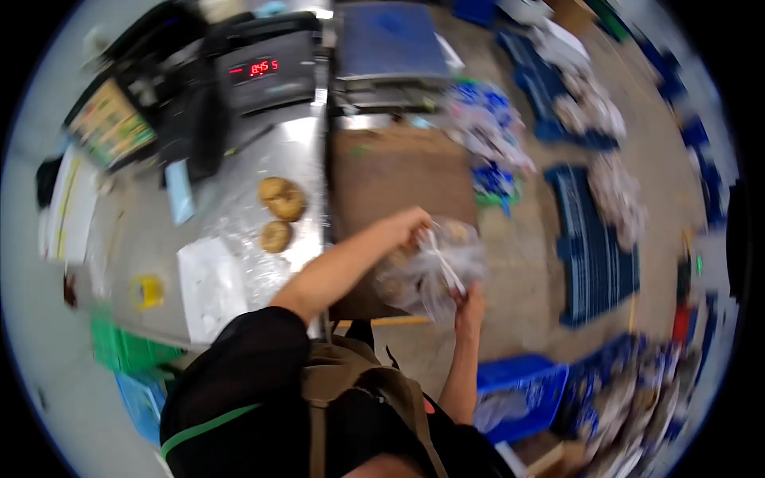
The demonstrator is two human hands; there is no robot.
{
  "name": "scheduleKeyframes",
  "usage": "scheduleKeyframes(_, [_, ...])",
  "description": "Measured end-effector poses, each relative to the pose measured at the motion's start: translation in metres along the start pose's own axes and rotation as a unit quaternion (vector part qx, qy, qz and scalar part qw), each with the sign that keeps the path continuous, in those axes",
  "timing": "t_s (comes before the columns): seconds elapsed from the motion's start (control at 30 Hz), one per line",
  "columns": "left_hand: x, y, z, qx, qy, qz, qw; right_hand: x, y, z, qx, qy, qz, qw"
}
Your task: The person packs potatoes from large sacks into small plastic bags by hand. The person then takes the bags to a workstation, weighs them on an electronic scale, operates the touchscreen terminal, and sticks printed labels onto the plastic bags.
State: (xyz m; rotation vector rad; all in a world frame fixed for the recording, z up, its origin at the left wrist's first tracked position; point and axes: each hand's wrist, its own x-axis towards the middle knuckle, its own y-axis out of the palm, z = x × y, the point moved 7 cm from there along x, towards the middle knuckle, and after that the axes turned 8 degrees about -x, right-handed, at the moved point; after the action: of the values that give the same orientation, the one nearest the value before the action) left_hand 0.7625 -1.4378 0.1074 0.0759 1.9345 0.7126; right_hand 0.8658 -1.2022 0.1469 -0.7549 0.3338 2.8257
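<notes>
A clear plastic bag (398,280) with blurred tan contents hangs between my two hands, over the front of a brown surface (398,179). My left hand (413,226) is closed on the gathered top of the bag at its upper left. At the right side of the bag, my right hand (468,301) is closed by the lower end of a white strip (446,261) that runs across the bag. Several round brown potatoes (276,237) lie on the metal table (303,151) to the left of my left arm.
A scale display (267,70) and a blue platform (390,40) stand at the back. Yellow tape (147,291) and a white sheet (211,288) lie on the left. Blue pallets (598,247), filled bags (490,131) and a blue crate (522,390) are at the right.
</notes>
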Motion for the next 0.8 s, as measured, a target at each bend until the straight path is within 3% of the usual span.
scheduleKeyframes(0.07, [-0.056,0.044,-0.017,0.046,-0.003,0.001,0.999,-0.01,0.025,0.049,-0.207,-0.012,0.097,0.973])
scheduleKeyframes(0.17, [-0.092,0.104,-0.033,0.233,0.118,0.117,0.958,-0.02,0.047,0.099,-0.423,-0.114,0.164,0.884])
scheduleKeyframes(0.2, [-0.103,0.115,-0.033,0.186,0.11,0.153,0.964,-0.033,0.062,0.116,-0.489,-0.149,0.172,0.842])
scheduleKeyframes(0.27, [-0.098,0.138,-0.029,0.099,0.098,0.199,0.97,-0.039,0.074,0.134,-0.457,-0.304,0.132,0.825])
scheduleKeyframes(0.3, [-0.07,0.13,-0.025,-0.031,0.057,0.174,0.983,-0.047,0.081,0.135,-0.437,-0.371,0.116,0.811])
scheduleKeyframes(0.4, [0.001,0.07,-0.021,-0.174,-0.03,0.024,0.984,-0.072,0.089,0.091,-0.453,-0.491,0.14,0.731])
scheduleKeyframes(0.43, [0.01,0.058,-0.02,-0.175,-0.032,-0.023,0.984,-0.082,0.087,0.069,-0.47,-0.514,0.162,0.699])
scheduleKeyframes(0.5, [0.015,0.034,-0.009,-0.181,-0.04,-0.12,0.975,-0.09,0.076,0.048,-0.482,-0.503,0.179,0.695])
scheduleKeyframes(0.53, [0.014,0.034,-0.009,-0.195,-0.025,-0.118,0.973,-0.093,0.078,0.048,-0.486,-0.5,0.186,0.692])
scheduleKeyframes(0.6, [0.012,0.039,-0.013,-0.225,0.012,-0.109,0.968,-0.084,0.064,0.057,-0.411,-0.4,0.171,0.801])
scheduleKeyframes(0.63, [0.011,0.045,-0.017,-0.253,0.005,0.0,0.967,-0.073,0.061,0.065,-0.368,-0.35,0.168,0.845])
scheduleKeyframes(0.67, [0.008,0.053,-0.018,-0.222,0.049,0.085,0.97,-0.059,0.043,0.055,-0.223,-0.202,0.151,0.942])
scheduleKeyframes(0.7, [-0.009,0.059,-0.017,-0.186,0.054,0.095,0.977,-0.05,0.032,0.034,-0.069,-0.034,0.139,0.987])
scheduleKeyframes(0.77, [-0.037,0.075,-0.013,-0.131,0.081,0.197,0.968,-0.046,0.061,0.073,0.115,-0.11,0.217,0.963])
scheduleKeyframes(0.8, [-0.047,0.081,-0.007,-0.099,0.096,0.269,0.953,-0.044,0.071,0.081,0.13,-0.111,0.22,0.96])
